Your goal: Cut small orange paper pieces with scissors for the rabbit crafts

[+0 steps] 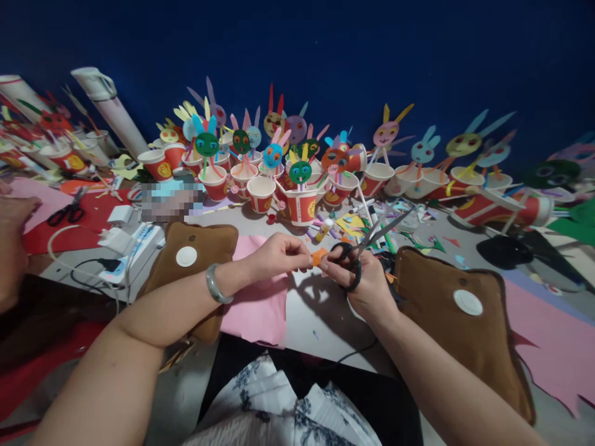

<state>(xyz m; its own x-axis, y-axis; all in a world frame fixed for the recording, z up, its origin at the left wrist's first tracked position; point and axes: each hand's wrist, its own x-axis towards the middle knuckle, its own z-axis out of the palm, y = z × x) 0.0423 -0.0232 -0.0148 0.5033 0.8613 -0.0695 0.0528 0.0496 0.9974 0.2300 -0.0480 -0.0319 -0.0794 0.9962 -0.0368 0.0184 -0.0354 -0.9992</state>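
Note:
Between my two hands is a small piece of orange paper (318, 256). The fingertips of my left hand (283, 254) pinch its left side, and a bracelet sits on that wrist. My right hand (360, 282) has its fingers through the black handles of a pair of scissors (383, 230), whose blades point up and to the right, parted. Its thumb and finger also touch the right edge of the orange piece. Under my left wrist lies a sheet of pink paper (260, 310).
Behind my hands stand several red-and-white paper cups (302, 207) with paper rabbit faces. Brown cushion-like pads lie left (204, 238) and right (455, 341). A glue stick (324, 230) and paper scraps are near. At left are a power strip (139, 254) and another person's hand (16, 217).

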